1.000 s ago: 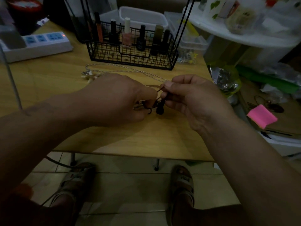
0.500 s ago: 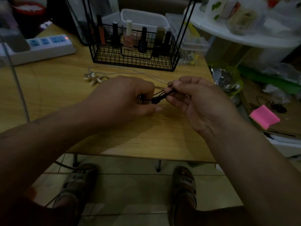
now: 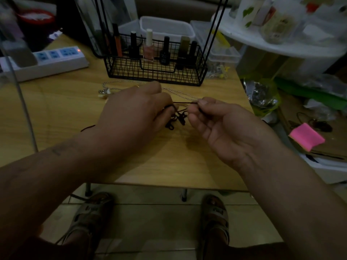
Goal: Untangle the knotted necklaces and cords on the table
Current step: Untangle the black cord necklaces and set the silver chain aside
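Black cord [image 3: 178,115]: thin dark cord held over the wooden table [image 3: 169,162], between the two hands at the centre of the view. One strand runs taut from hand to hand, and a small knotted clump with loose loops hangs below it. A tail shows at 9 o'clock of the left wrist.
Left hand [image 3: 135,113]: back turned to the camera, fingers curled over the cord's left part. The strand comes out from under them at 3 o'clock. The fingertips are hidden, so the exact pinch cannot be told.
Right hand [image 3: 227,126]: thumb and forefinger pinched together on the strand's right end. The other fingers are loosely curled and hold nothing.
Silver chain [image 3: 181,93]: lies flat on the table at 12 o'clock of the hands and runs to a pale pendant [image 3: 104,93] at 10 o'clock. Whether it is caught up with the cord cannot be told.
Wire basket [image 3: 155,74]: at 12 o'clock beyond the chain, with small bottles upright inside.
Handling (judgement): the cord is light and limp and unlikely to snap, but pulling the strand tight would probably lock the knot. The chain looks finer, slicker and easier to kink.
Where to hold (judgement): pinch close beside the clump, one hand on each side, and ease the loops open rather than tugging the ends.
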`<state>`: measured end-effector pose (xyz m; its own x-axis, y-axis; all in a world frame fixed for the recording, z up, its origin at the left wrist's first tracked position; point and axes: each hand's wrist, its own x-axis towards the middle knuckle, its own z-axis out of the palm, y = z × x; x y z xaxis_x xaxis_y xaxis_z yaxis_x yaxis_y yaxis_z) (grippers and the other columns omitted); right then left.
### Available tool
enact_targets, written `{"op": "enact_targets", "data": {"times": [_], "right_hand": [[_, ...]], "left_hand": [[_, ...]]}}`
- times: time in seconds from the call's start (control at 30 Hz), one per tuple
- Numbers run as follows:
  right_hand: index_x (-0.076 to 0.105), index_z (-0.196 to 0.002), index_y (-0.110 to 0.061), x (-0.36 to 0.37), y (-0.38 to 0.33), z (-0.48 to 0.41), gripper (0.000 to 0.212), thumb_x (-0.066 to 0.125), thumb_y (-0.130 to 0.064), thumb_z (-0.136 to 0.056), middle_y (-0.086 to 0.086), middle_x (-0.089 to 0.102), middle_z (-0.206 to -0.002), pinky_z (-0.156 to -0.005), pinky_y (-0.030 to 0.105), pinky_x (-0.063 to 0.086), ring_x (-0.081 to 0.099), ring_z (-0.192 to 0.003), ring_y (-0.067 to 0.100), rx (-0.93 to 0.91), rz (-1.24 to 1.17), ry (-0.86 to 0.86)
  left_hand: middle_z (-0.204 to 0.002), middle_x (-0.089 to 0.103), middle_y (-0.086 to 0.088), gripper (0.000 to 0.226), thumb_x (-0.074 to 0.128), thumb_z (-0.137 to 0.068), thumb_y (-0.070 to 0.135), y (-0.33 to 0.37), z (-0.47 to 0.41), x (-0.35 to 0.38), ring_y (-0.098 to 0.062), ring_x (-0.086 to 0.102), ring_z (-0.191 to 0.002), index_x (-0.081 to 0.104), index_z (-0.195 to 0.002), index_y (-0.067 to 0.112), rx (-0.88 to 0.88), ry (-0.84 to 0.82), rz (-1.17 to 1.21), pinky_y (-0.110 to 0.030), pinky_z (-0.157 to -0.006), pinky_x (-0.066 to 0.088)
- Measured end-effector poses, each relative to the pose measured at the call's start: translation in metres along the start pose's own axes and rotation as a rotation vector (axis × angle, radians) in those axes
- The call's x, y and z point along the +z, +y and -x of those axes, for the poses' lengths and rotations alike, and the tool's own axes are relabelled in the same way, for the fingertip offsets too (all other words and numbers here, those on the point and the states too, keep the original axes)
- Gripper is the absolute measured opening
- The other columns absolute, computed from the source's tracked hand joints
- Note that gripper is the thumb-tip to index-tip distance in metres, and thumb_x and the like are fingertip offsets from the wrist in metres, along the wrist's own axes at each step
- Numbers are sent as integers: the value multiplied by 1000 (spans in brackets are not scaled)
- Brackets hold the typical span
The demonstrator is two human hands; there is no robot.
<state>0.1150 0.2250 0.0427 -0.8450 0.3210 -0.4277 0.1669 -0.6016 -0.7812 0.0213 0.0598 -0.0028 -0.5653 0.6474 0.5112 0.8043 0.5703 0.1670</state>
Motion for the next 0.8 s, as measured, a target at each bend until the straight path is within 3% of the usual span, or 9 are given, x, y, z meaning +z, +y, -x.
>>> {"op": "enact_targets", "data": {"times": [0.13, 0.33, 0.6, 0.8], "right_hand": [[64, -99, -3, -6, -7, 1, 8, 57, 1, -100, 7, 71, -69, -57, 22, 58, 71, -61, 12, -52, 128, 17], [68, -100, -12, -20, -16, -3, 5, 63, -12, -100, 0, 73, -82, -73, 30, 61, 71, -79, 14, -316, 642, 89], [61, -108, -9, -11, -15, -1, 11, 52, -5, -104, 4, 63, -75, -62, 27, 60, 72, -69, 16, -120, 173, -99], [61, -114, -6, -6, -9, -1, 16, 47, -5, -105, 4, 58, -70, -58, 27, 58, 66, -61, 13, -88, 129, -139]], "left_hand": [[-91, 55, 1, 38, 43, -100, 51, -5, 1, 1, -23, 55, -79, 72, -100, 26, 133, -80, -43, -38, -72, 41], [-94, 56, 3, 42, 45, -99, 64, -8, -2, -5, -24, 53, -93, 69, -97, 30, 148, -80, -134, -44, -83, 35], [-89, 56, 7, 61, 36, -91, 82, 2, -1, -5, -20, 52, -87, 68, -86, 29, 103, -47, -17, -45, -82, 37], [-92, 59, 7, 52, 43, -90, 73, 7, -2, -5, -18, 52, -87, 71, -91, 29, 96, -34, 75, -35, -79, 23]]}}
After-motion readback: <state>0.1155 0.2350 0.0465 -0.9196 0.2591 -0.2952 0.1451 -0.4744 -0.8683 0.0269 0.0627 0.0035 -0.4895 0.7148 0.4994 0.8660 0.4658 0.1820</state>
